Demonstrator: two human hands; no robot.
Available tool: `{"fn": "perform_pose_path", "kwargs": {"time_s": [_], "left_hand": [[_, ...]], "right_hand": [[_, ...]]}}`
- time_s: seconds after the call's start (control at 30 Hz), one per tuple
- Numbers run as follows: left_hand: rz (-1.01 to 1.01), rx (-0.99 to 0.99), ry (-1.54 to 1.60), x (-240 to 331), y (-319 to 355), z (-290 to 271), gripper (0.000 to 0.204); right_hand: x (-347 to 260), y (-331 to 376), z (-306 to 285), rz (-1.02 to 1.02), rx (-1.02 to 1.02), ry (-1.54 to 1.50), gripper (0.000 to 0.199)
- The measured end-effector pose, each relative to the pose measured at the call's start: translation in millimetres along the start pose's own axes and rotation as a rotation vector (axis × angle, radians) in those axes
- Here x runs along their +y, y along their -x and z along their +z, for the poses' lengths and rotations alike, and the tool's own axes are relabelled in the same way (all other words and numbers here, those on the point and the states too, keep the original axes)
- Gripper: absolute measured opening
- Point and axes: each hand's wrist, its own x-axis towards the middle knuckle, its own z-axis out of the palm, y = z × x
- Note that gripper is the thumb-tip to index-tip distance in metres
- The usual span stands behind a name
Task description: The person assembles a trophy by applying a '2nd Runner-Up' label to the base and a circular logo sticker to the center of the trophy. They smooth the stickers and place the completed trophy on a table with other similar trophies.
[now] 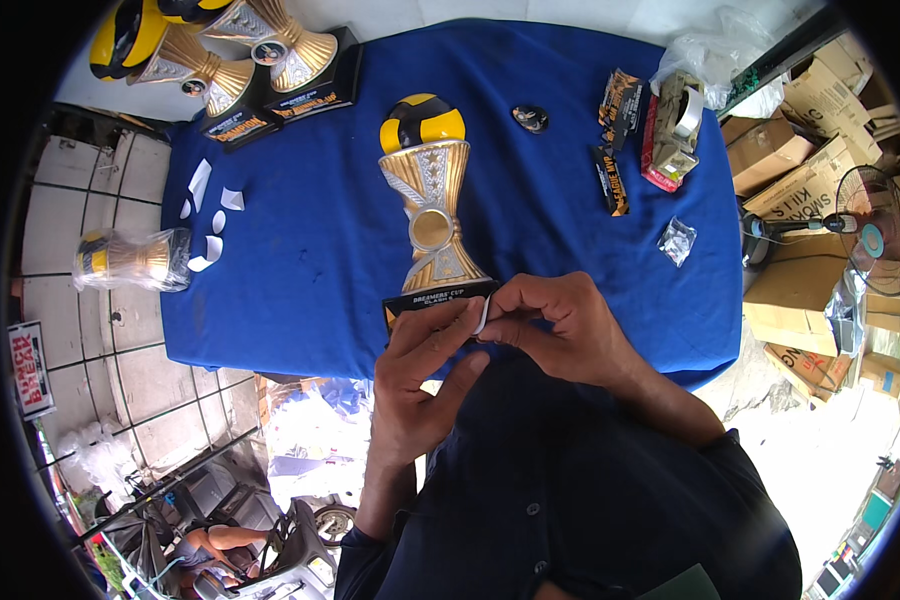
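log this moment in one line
left hand: at trophy base | right hand: pinching white piece | white scraps: on blue cloth

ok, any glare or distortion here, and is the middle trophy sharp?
Head view: fisheye bows the edges of the blue cloth, with the corners black; head view: ground at lower right blown out to white; head view: middle trophy reasonably sharp, its ribs and ball panels readable.

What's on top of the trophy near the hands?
A yellow and black ball tops the trophy. The ball's far side and lowest part are hidden, so I can't see those.
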Motion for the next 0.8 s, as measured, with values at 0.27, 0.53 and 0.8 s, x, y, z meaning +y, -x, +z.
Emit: {"fn": "perform_pose_path", "kwargs": {"time_s": [0.27, 0.53, 0.8], "left_hand": [[-0.008, -0.02, 0.091, -4.1, 1.7, -0.8, 0.056], [0.007, -0.041, 0.068, -6.0, 1.6, -0.5, 0.062], [-0.023, -0.029, 0.068, -3.2, 2.8, 0.8, 0.057]], "right_hand": [[0.5, -0.5, 1.6, 0.013, 0.015, -0.004, 0.009], [0.7, 0.6, 1.3, 0.022, 0.025, -0.017, 0.009], [3.9, 1.3, -0.7, 0.03, 0.006, -0.02, 0.009]]}}
